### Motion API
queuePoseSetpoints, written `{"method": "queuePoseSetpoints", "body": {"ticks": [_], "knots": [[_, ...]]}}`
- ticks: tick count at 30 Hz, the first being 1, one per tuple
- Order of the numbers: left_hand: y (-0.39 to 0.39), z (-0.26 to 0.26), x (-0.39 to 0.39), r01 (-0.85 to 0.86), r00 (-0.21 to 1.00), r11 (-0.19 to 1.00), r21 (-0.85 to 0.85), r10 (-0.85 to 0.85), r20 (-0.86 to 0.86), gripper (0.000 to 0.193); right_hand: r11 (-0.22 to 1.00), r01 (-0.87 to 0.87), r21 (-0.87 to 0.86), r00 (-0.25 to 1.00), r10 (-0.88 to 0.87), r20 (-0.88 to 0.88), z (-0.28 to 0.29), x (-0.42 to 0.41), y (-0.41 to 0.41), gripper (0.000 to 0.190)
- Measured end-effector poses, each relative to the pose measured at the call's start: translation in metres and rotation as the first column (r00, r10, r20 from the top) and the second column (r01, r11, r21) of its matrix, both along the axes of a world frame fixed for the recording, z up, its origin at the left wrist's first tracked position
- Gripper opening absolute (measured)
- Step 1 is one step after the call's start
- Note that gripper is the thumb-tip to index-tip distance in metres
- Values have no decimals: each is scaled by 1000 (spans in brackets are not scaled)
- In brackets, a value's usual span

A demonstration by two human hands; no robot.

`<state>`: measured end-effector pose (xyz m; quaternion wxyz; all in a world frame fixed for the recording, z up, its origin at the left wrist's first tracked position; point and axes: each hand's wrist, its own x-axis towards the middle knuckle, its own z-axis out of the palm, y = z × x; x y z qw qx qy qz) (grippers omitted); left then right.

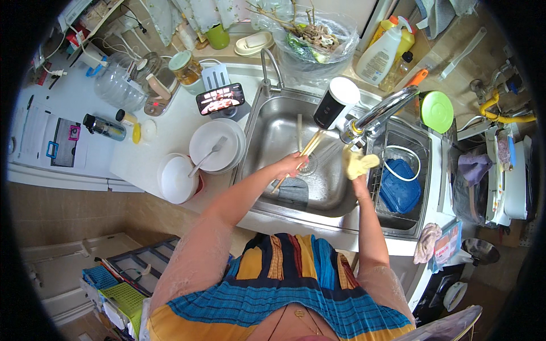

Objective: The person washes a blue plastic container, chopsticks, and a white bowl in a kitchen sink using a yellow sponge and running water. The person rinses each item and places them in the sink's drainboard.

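My left hand [292, 166] is closed around a bundle of wooden chopsticks [311, 145], held slanting over the stainless steel sink basin [264, 128]. To the right, my right hand [359, 181] holds a pale yellow cloth [360, 164] just below the chrome faucet [379, 113]; the cloth hides most of the fingers. Water streams from the faucet area towards the drain [308, 164]. A grey cloth [293, 192] lies in the basin under the chopsticks' lower ends.
Left of the sink stand stacked white plates [211, 147] with a fork [209, 155], white bowls [177, 179] and a propped phone [220, 99]. A black-and-white canister [335, 106] overhangs the basin's back. A blue lid [399, 187] lies in the wire rack at right.
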<state>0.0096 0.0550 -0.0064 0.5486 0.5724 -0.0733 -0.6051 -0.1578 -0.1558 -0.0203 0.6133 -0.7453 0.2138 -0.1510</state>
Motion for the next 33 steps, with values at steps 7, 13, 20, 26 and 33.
{"method": "queuePoseSetpoints", "body": {"ticks": [7, 13, 20, 26, 33], "knots": [[-30, 9, -45, -4, 959, 1000, -16, -1, -285, 21, 841, 48, 539, 992, 24, -127, -16, 53, 69, 24], [-6, 15, -68, 40, 978, 999, 28, -34, -206, 26, 547, 299, 782, 938, -319, -135, -23, 97, 32, 25], [13, -51, -2, -33, 676, 952, 304, -203, 709, 25, 484, 18, 875, 965, -236, 111, -18, 81, 38, 49], [-15, -101, 59, -77, -42, 914, 399, -403, 914, 17, 653, 167, 739, 979, -197, -48, 1, 5, 50, 53], [-19, -167, 73, 85, -28, 685, 723, -724, 689, 22, 538, 110, 836, 993, -23, -116, 25, -52, 39, 57]]}}
